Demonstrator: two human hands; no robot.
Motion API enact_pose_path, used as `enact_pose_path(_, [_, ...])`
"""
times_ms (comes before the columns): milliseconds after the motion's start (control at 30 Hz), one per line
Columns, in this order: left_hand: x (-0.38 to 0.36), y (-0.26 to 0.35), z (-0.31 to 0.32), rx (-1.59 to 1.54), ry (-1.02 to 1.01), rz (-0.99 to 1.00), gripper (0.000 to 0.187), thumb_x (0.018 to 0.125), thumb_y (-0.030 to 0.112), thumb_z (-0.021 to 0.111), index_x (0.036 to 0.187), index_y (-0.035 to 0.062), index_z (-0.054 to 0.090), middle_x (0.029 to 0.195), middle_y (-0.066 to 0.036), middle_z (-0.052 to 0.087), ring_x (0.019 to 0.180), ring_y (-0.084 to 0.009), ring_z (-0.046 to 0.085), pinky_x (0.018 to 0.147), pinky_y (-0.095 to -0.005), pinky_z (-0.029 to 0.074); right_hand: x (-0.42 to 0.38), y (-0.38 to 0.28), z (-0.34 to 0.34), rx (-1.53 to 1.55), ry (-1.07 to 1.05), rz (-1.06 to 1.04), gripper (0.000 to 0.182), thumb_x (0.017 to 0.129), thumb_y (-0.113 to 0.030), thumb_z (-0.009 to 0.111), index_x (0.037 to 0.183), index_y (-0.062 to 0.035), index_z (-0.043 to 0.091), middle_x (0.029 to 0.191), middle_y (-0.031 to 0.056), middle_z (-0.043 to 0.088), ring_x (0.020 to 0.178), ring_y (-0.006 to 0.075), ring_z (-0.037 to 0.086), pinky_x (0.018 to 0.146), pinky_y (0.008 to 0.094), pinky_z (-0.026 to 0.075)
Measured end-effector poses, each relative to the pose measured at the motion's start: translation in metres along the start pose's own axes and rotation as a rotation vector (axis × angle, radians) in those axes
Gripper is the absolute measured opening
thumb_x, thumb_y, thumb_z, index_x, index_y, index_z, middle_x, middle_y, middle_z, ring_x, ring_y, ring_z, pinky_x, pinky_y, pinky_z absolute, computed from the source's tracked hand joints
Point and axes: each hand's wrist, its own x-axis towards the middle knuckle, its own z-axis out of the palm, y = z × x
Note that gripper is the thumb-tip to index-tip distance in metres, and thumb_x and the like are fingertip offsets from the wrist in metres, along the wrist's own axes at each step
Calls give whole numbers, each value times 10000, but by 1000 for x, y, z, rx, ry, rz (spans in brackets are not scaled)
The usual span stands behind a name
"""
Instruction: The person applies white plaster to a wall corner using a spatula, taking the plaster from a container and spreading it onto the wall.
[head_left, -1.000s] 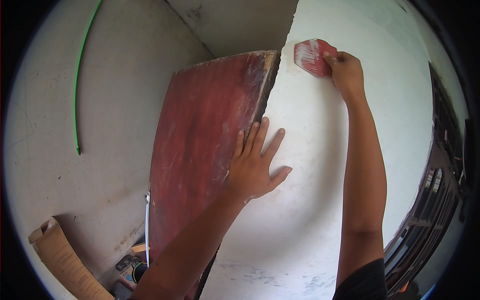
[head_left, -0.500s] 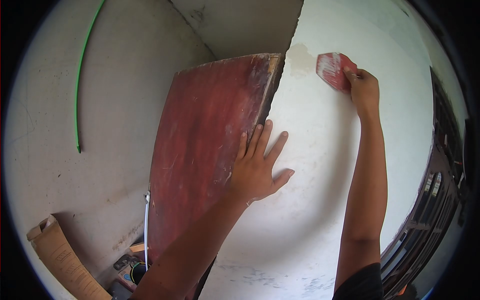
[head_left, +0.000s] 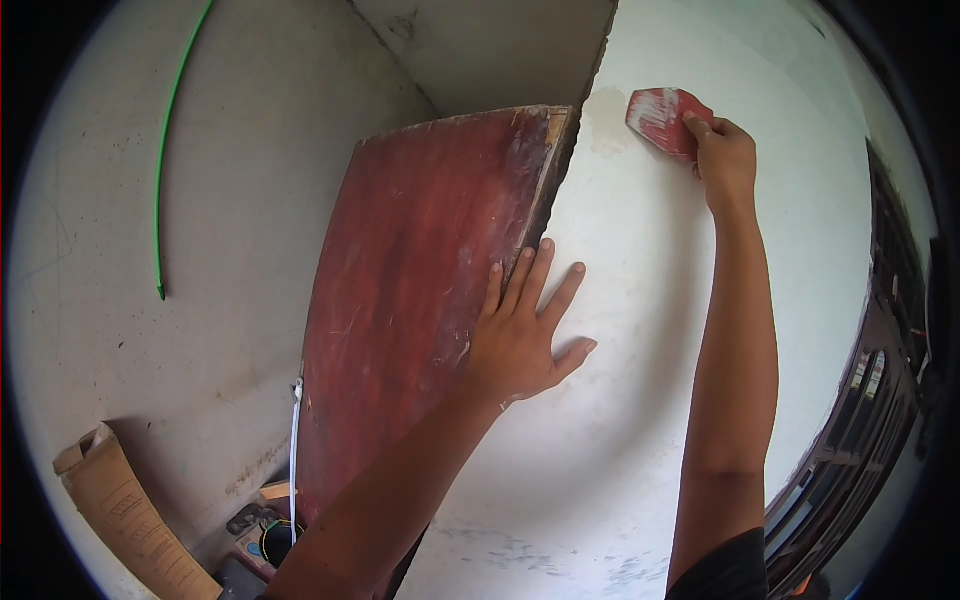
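My right hand (head_left: 726,155) grips a red putty spreader (head_left: 668,125), its face streaked with white filler. The spreader is at the white wall (head_left: 620,400), just right of a beige patch (head_left: 607,118) in the paint. Lower and to the left, my left hand (head_left: 520,345) lies flat with fingers spread. It rests against the wall beside the edge of a dark red wooden panel (head_left: 420,250) that looks like a door. A little white residue shows near the left wrist.
A green cable (head_left: 161,180) hangs on the grey left wall. Below stand a tall cardboard box (head_left: 130,510) and some clutter (head_left: 262,535) beside a thin white tube (head_left: 295,450). Dark window grilles (head_left: 850,430) line the right side.
My right hand has moved the putty spreader slightly up and left, closer to the beige patch. My left hand keeps its place on the wall. The view has shifted a little.
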Motion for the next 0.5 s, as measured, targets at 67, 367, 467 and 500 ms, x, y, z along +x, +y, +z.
enact_pose_path(67, [0, 0, 0, -5, -10, 4, 817, 924, 567, 634, 1572, 120, 417, 1642, -287, 269, 1481, -462, 345, 1202, -615, 243, -3, 0, 1, 119, 9, 4, 317, 943, -263, 734, 979, 52, 721, 697, 72, 658, 484, 134, 513, 499, 301, 436])
enact_pose_path(367, [0, 0, 0, -2, -34, -6, 817, 927, 565, 631, 1580, 131, 403, 1652, -278, 247, 1484, -459, 341, 1199, -625, 237, -1, 8, -1, -74, 21, -8, 335, 954, -301, 721, 996, 32, 728, 734, 92, 695, 511, 143, 557, 546, 313, 472])
enact_pose_path(467, [1, -1, 0, -12, -21, -5, 818, 928, 566, 629, 1580, 128, 402, 1651, -277, 249, 1484, -459, 341, 1200, -626, 236, 4, 22, -10, 213, 5, 62, 339, 955, -304, 721, 1017, 30, 728, 744, 96, 698, 518, 142, 565, 546, 314, 474])
enact_pose_path(500, [0, 0, 0, -16, -22, -6, 818, 928, 566, 628, 1580, 126, 402, 1652, -277, 249, 1484, -461, 340, 1199, -626, 236, 5, 23, -6, 256, -51, 39, 352, 953, -306, 724, 1038, 35, 727, 760, 93, 703, 535, 142, 573, 554, 305, 485])
